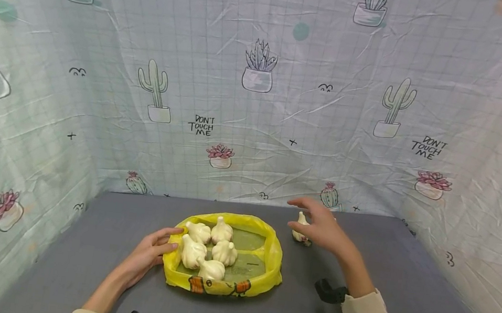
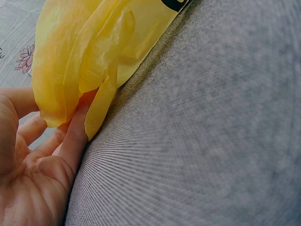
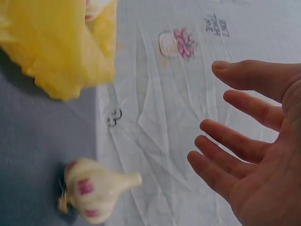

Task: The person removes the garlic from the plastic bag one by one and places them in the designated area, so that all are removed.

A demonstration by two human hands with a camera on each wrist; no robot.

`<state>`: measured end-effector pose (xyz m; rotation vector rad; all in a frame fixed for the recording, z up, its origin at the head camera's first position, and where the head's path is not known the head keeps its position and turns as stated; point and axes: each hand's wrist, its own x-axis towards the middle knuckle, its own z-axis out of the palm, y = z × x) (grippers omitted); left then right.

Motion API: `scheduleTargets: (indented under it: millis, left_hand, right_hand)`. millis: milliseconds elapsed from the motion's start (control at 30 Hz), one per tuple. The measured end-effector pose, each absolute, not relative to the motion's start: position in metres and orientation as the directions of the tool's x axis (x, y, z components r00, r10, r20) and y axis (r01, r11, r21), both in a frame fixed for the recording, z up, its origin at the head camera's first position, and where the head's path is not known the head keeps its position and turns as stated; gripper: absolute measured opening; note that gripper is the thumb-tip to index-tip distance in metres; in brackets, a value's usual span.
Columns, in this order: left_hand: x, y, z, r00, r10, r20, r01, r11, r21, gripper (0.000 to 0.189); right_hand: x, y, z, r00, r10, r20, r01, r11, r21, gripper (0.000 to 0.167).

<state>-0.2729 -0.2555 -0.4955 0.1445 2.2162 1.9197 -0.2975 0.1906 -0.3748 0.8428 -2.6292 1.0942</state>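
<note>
Several white garlic bulbs (image 1: pixel 222 231) lie in the left part of a yellow plastic bag (image 1: pixel 273 257) with a wide-open mouth. My left hand (image 1: pixel 150 253) touches the bag's left side with extended fingers; in the left wrist view, folds of the bag (image 2: pixel 101 42) hide some fingertips of that hand (image 2: pixel 37 169). To the right of the bag, my right hand (image 1: pixel 320 226) hovers, fingers spread and holding nothing, partly covering a single garlic bulb (image 1: pixel 299 232). The right wrist view shows this bulb (image 3: pixel 96 190), purple-marked with dry roots, apart from the right hand (image 3: pixel 263 155).
The bag and the lone bulb rest on a grey tabletop (image 1: pixel 91 252). Behind it and along the sides hangs a wrinkled cactus-print sheet (image 1: pixel 256 115). Dark straps with a black device (image 1: pixel 330 292) sit at the wrists.
</note>
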Motion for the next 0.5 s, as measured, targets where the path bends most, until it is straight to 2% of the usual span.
scheduleTargets:
  millis: [200,500]
  left_hand:
    - [-0.273,-0.256,-0.497,-0.974,0.204,-0.095,-0.065,0.152,0.986,0.062]
    - [-0.275,-0.256,-0.497,-0.974,0.206,-0.093,-0.063,0.149,0.987,0.062]
  right_hand:
    - [-0.295,0.169,-0.374,-0.791,-0.503,0.348,-0.6,0.527,-0.602,0.05]
    - [-0.301,0.132,-0.368,-0.743,-0.626,0.236,-0.622,0.517,-0.588,0.051]
